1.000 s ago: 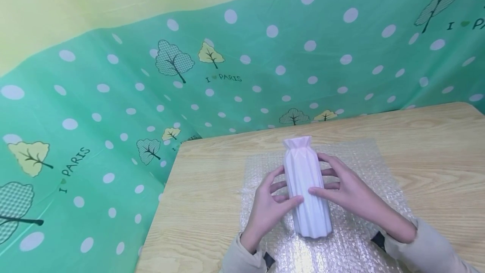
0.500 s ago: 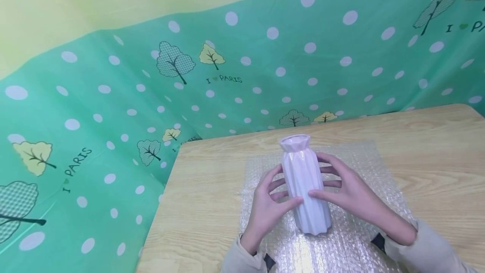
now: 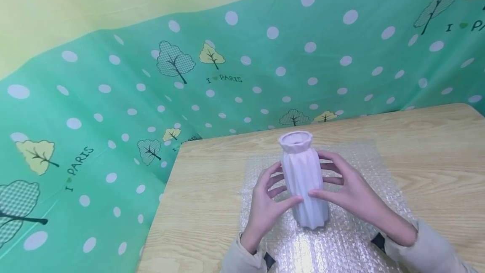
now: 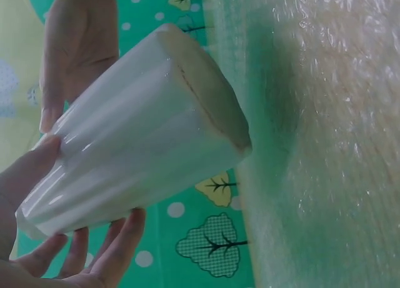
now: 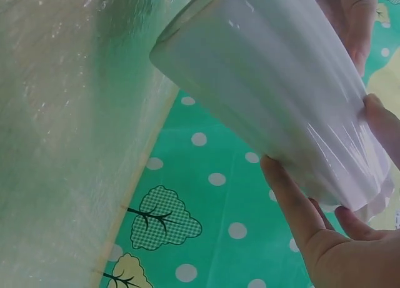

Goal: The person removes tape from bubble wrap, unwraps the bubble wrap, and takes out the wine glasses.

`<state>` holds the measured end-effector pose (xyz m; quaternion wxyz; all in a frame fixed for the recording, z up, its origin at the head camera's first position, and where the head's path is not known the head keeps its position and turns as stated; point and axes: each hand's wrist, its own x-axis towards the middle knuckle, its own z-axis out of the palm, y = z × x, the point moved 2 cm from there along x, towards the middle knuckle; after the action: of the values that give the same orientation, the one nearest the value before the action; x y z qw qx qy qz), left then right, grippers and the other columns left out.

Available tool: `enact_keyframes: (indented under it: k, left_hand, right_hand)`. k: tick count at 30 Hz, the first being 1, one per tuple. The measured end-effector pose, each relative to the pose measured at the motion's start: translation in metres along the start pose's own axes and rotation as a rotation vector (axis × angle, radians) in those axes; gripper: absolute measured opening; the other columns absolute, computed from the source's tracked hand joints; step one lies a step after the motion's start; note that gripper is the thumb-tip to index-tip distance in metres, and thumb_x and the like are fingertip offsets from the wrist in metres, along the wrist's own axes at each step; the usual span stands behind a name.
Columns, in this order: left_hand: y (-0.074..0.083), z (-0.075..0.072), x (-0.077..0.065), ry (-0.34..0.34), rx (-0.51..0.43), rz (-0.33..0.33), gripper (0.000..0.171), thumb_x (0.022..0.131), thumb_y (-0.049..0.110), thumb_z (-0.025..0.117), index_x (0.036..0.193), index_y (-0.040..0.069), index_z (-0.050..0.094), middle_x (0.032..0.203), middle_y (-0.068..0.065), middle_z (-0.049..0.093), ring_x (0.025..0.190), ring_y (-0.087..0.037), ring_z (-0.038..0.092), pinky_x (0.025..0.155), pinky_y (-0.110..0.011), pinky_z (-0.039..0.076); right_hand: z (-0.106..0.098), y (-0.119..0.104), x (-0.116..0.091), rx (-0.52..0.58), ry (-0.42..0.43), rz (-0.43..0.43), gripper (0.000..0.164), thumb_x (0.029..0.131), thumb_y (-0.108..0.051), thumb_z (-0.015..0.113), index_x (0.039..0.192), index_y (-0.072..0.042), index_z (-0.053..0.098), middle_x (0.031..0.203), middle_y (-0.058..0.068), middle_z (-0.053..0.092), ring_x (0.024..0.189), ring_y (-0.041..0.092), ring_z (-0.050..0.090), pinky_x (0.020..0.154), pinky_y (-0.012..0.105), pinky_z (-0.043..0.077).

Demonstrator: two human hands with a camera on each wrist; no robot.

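A white, ribbed vase [image 3: 304,176] with a ruffled neck is held between my two hands in the head view, its mouth turned partly toward me. My left hand [image 3: 264,205] grips its left side, thumb across the front and fingers round the side. On the other side my right hand [image 3: 350,191] grips it the same way, its thumb [image 3: 322,194] near the left one. Both wrist views show the vase tilted, its base raised off the bubble wrap [image 4: 331,144]. The fingertips behind the vase are partly hidden.
The bubble wrap lies flat under the vase on a wooden table [image 3: 201,188]. Behind and to the left hangs a green curtain [image 3: 242,62] with white dots and printed trees. The table's far edge runs along the curtain.
The vase has tipped in my hands: its mouth has turned toward me and its opening now shows, while its base has swung away. Both hands keep their grip in nearly the same place.
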<state>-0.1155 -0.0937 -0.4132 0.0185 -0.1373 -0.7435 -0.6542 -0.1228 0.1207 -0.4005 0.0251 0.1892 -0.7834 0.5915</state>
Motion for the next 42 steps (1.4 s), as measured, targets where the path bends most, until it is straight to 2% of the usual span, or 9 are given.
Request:
enact_keyframes:
  k: [3,10,12,17,19,23,26,36,42]
  left_hand:
    - [0.0,0.0,0.0,0.001,0.019,0.024,0.084,0.072,0.01,0.088,0.144,0.023,0.049,0.133,-0.005,0.054,0.118,-0.026,0.061,0.095,-0.037,0.057]
    - [-0.001,0.001,0.001,-0.003,0.045,0.105,0.083,0.073,0.013,0.088,0.145,0.023,0.048,0.132,-0.007,0.054,0.119,-0.027,0.06,0.096,-0.035,0.056]
    - [-0.001,0.002,0.001,-0.001,0.053,0.13,0.081,0.073,0.013,0.088,0.144,0.022,0.049,0.132,-0.008,0.054,0.119,-0.027,0.06,0.096,-0.035,0.056]
    - [-0.002,0.002,0.001,0.002,0.08,0.189,0.08,0.073,0.012,0.087,0.143,0.019,0.049,0.131,-0.009,0.054,0.12,-0.029,0.06,0.096,-0.035,0.056]
    - [-0.002,0.002,0.001,0.004,0.089,0.207,0.08,0.073,0.011,0.087,0.143,0.019,0.049,0.131,-0.009,0.054,0.121,-0.028,0.059,0.096,-0.035,0.056]
    - [-0.002,0.003,0.001,0.009,0.108,0.234,0.079,0.073,0.012,0.087,0.142,0.017,0.049,0.132,-0.009,0.054,0.122,-0.026,0.059,0.095,-0.033,0.056]
    - [-0.003,0.003,0.001,0.012,0.121,0.252,0.079,0.072,0.011,0.087,0.141,0.016,0.049,0.133,-0.009,0.054,0.122,-0.025,0.058,0.095,-0.033,0.056]
    - [-0.007,0.003,0.002,0.022,0.161,0.369,0.075,0.074,0.008,0.085,0.138,0.009,0.047,0.132,-0.012,0.052,0.123,-0.027,0.057,0.095,-0.035,0.057]
    - [-0.01,0.004,0.002,0.015,0.145,0.336,0.075,0.074,0.009,0.085,0.137,0.009,0.045,0.133,-0.011,0.051,0.125,-0.028,0.056,0.096,-0.035,0.056]
  right_hand:
    - [-0.001,-0.001,0.0,-0.027,0.017,-0.019,0.09,0.074,-0.019,0.087,0.149,-0.011,0.038,0.14,0.016,0.05,0.118,0.031,0.058,0.088,0.03,0.059]
    - [-0.003,-0.003,-0.001,-0.058,0.04,-0.063,0.09,0.071,-0.014,0.088,0.147,-0.01,0.04,0.14,0.013,0.05,0.116,-0.001,0.054,0.09,0.025,0.057]
    - [-0.003,-0.003,-0.001,-0.059,0.037,-0.067,0.092,0.071,-0.013,0.089,0.148,-0.01,0.038,0.14,0.013,0.049,0.117,0.002,0.054,0.09,0.024,0.057]
    - [-0.003,-0.003,-0.001,-0.064,0.029,-0.072,0.099,0.068,-0.011,0.089,0.15,-0.01,0.035,0.143,0.014,0.046,0.12,0.018,0.055,0.092,0.02,0.054]
    - [-0.003,-0.003,-0.001,-0.07,0.032,-0.086,0.099,0.068,-0.011,0.09,0.15,-0.01,0.035,0.144,0.014,0.045,0.121,0.015,0.054,0.093,0.019,0.053]
    - [-0.003,-0.003,0.0,-0.068,0.04,-0.119,0.099,0.066,-0.008,0.09,0.149,-0.01,0.037,0.145,0.012,0.045,0.121,-0.001,0.049,0.095,0.017,0.052]
    - [-0.002,-0.002,0.0,-0.06,0.045,-0.134,0.1,0.065,-0.006,0.09,0.149,-0.011,0.037,0.146,0.011,0.045,0.121,-0.006,0.047,0.096,0.017,0.051]
    - [0.001,0.0,0.0,-0.085,0.064,-0.235,0.1,0.059,0.005,0.09,0.145,-0.008,0.041,0.141,0.008,0.046,0.126,-0.002,0.045,0.097,0.016,0.05]
    - [0.002,0.003,0.001,-0.082,0.055,-0.252,0.101,0.06,0.006,0.09,0.146,-0.011,0.041,0.141,0.007,0.046,0.126,0.0,0.045,0.099,0.016,0.049]
